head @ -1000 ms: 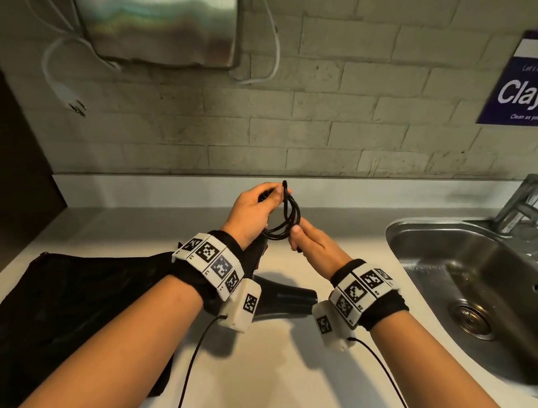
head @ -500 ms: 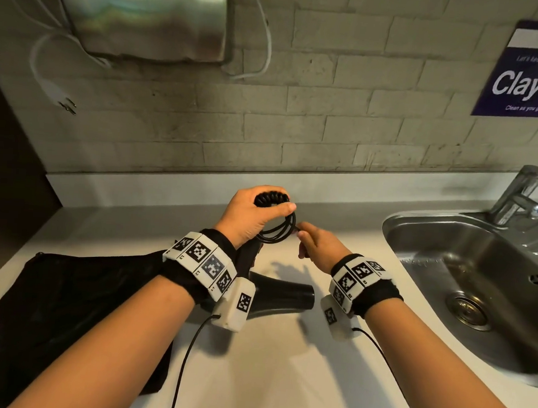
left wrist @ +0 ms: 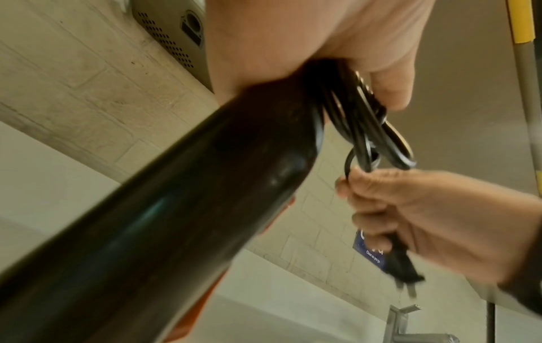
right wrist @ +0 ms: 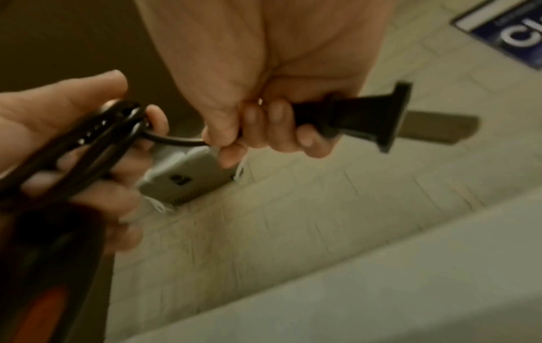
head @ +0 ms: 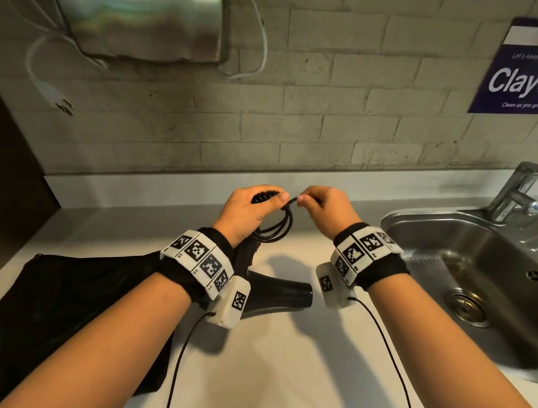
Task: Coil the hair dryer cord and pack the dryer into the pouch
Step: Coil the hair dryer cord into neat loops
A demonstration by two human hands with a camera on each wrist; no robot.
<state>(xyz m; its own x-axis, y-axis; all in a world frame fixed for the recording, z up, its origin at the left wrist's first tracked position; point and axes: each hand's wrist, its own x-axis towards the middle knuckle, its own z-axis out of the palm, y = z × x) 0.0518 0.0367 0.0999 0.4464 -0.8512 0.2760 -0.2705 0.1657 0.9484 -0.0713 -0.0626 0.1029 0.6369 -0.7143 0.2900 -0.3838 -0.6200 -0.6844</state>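
Black loops of glossy hair dryer cord hang bunched in the left hand, whose fingers curl round the coil and the top of the black plastic dryer handle together. The right hand, just beside it, pinches the cord's last stretch, its fingers closed on the black two-pronged plug. The risk, as I judge it — that short tail pulls taut and the stiff loops spring free of the left grip. The flat black fabric pouch lies on the pale desk, left of the dryer's barrel — not yet opened.
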